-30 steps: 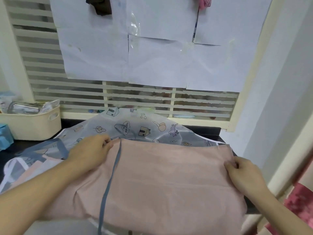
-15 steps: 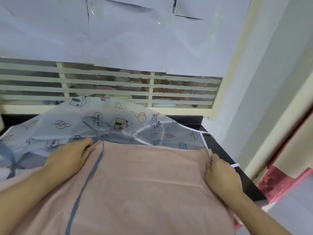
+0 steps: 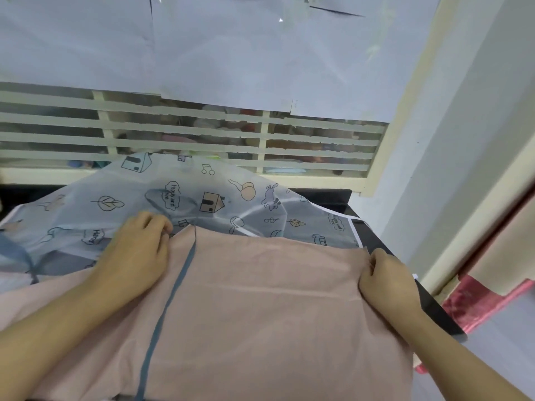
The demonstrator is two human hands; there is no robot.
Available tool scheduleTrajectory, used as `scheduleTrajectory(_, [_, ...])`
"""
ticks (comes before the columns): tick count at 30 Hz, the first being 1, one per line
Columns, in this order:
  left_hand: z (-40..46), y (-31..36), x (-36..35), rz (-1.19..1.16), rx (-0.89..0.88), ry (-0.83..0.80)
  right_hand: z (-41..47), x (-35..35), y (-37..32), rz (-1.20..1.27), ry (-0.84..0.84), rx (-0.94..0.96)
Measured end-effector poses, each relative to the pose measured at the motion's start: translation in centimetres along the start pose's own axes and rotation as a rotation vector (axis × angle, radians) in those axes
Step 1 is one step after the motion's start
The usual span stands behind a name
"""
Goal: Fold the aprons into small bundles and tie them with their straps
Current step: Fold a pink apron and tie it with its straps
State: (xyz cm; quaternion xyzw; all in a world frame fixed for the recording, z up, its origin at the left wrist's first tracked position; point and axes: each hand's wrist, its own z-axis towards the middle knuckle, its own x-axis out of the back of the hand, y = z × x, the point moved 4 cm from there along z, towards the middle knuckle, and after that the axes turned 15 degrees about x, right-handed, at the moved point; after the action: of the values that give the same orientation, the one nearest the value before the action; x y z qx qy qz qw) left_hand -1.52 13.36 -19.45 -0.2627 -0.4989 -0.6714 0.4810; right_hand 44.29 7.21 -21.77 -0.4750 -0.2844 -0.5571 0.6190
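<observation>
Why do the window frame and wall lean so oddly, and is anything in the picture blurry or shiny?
Head view: the wide-angle lens bends the window frame and the wall beside it. Light is soft and even, without hard shadows. The printed apron shows pale sheen on its creases. The pink apron and both hands, left hand, right hand, look reasonably sharp.
</observation>
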Motion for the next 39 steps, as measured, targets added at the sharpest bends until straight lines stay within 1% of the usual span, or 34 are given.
scheduleTrajectory(1, [-0.3, 0.9, 0.5, -0.043, -0.039, 0.015, 0.2, 0.2, 0.1, -0.001, -0.035, -0.016])
scheduleTrajectory(2, [-0.7, 1.8, 0.9, -0.103, -0.078, -0.016, 0.5, 0.4, 0.1, -0.015, -0.067, -0.043])
scheduleTrajectory(4, [-2.1, 3.7, 0.7, -0.189, -0.162, -0.222, 0.9, 1.3, -0.8, -0.165, -0.106, -0.071])
scheduleTrajectory(5, [-3.1, 4.4, -0.2, -0.167, -0.213, -0.350, 0.9, 1.7, -2.0, -0.272, -0.091, -0.041])
scheduleTrajectory(6, [-4.2, 4.8, -1.4, -0.091, -0.242, -0.473, 0.7, 1.8, -3.7, -0.341, -0.055, 0.022])
scheduleTrajectory(7, [-5.2, 4.8, -2.7, 0.028, -0.233, -0.564, 0.0, 1.8, -6.1, -0.326, -0.014, 0.108])
scheduleTrajectory(8, [-6.0, 4.3, -3.7, 0.143, -0.220, -0.602, -1.0, 1.4, -8.7, -0.241, -0.014, 0.202])
scheduleTrajectory(9, [-6.7, 4.4, -4.5, 0.221, -0.208, -0.605, -2.6, 0.7, -10.8, -0.126, -0.057, 0.264])
scheduleTrajectory(10, [-6.8, 4.2, -4.6, 0.249, -0.181, -0.586, -4.2, -0.5, -12.8, -0.021, -0.143, 0.303])
scheduleTrajectory(11, [-6.7, 4.1, -4.6, 0.252, -0.153, -0.563, -5.8, -1.7, -14.2, 0.024, -0.249, 0.330])
scheduleTrajectory(13, [-6.3, 3.9, -4.4, 0.270, -0.115, -0.542, -7.4, -3.6, -14.5, 0.012, -0.417, 0.354])
scheduleTrajectory(15, [-5.7, 3.2, -4.5, 0.282, -0.101, -0.541, -6.2, -4.3, -12.9, 0.019, -0.476, 0.375])
scheduleTrajectory(17, [-5.5, 2.4, -4.4, 0.257, -0.131, -0.573, -4.2, -4.3, -11.1, 0.010, -0.483, 0.408])
scheduleTrajectory(20, [-5.2, 1.5, -3.6, 0.155, -0.180, -0.573, -2.1, -4.6, -9.1, -0.016, -0.497, 0.429])
scheduleTrajectory(23, [-5.4, 0.5, -2.6, 0.098, -0.146, -0.531, -0.2, -4.5, -7.5, -0.019, -0.511, 0.462])
scheduleTrajectory(26, [-5.8, -0.5, -1.9, 0.043, -0.027, -0.507, 1.2, -4.6, -7.3, -0.009, -0.531, 0.424])
scheduleTrajectory(27, [-5.8, -0.7, -1.6, 0.015, 0.023, -0.483, 1.4, -4.8, -8.1, -0.057, -0.522, 0.407])
scheduleTrajectory(29, [-5.7, -0.2, -1.0, -0.017, 0.060, -0.417, 1.1, -4.3, -11.0, -0.122, -0.410, 0.429])
scheduleTrajectory(31, [-5.3, 0.3, -0.5, -0.041, 0.062, -0.355, -0.1, -4.0, -14.8, 0.018, -0.289, 0.524])
scheduleTrajectory(32, [-5.0, 0.6, -0.2, -0.068, 0.092, -0.338, -0.9, -4.3, -16.2, 0.094, -0.281, 0.576])
scheduleTrajectory(34, [-4.3, 0.7, 0.2, -0.196, 0.249, -0.363, -2.4, -5.8, -18.0, 0.129, -0.337, 0.666])
scheduleTrajectory(36, [-2.9, 0.6, 0.7, -0.439, 0.451, -0.406, -2.7, -7.1, -17.7, 0.081, -0.369, 0.665])
scheduleTrajectory(37, [-2.2, 0.7, 1.4, -0.655, 0.551, -0.414, -2.5, -7.4, -17.6, 0.072, -0.360, 0.665])
scheduleTrajectory(38, [-1.5, 1.1, 2.4, -0.958, 0.623, -0.422, -2.5, -7.4, -17.5, 0.066, -0.352, 0.668])
scheduleTrajectory(39, [-0.7, 1.5, 3.6, -1.291, 0.647, -0.407, -2.4, -7.2, -17.5, 0.062, -0.342, 0.672])
